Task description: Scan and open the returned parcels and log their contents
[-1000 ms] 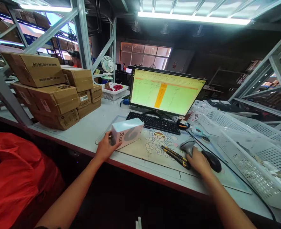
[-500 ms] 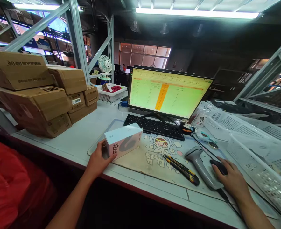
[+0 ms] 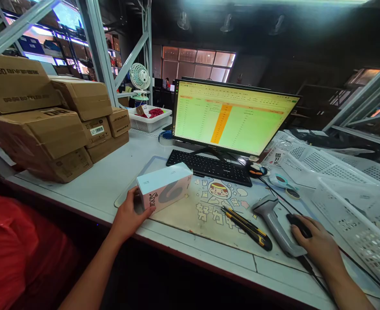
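My left hand [image 3: 128, 215] grips the near end of a white and pink product box [image 3: 164, 187] that lies on the printed desk mat [image 3: 209, 213]. My right hand [image 3: 317, 245] rests on a black computer mouse [image 3: 298, 224], fingers curved over it. A grey barcode scanner [image 3: 273, 221] lies just left of the mouse, touching my right hand's side. A black and yellow utility knife [image 3: 247, 222] lies on the mat between my hands. Behind them stand a black keyboard [image 3: 209, 168] and a monitor [image 3: 231, 118] showing a green spreadsheet.
Stacked cardboard boxes [image 3: 44, 120] fill the left of the white table [image 3: 112, 176]. White perforated baskets [image 3: 338, 181] crowd the right side. A small fan [image 3: 140, 79] and a white basket with red items [image 3: 149, 118] sit at the back. Red fabric [image 3: 12, 254] is at lower left.
My right hand let go of the barcode scanner, which now lies on the desk, and moved right onto the mouse. My left hand stays on the box.
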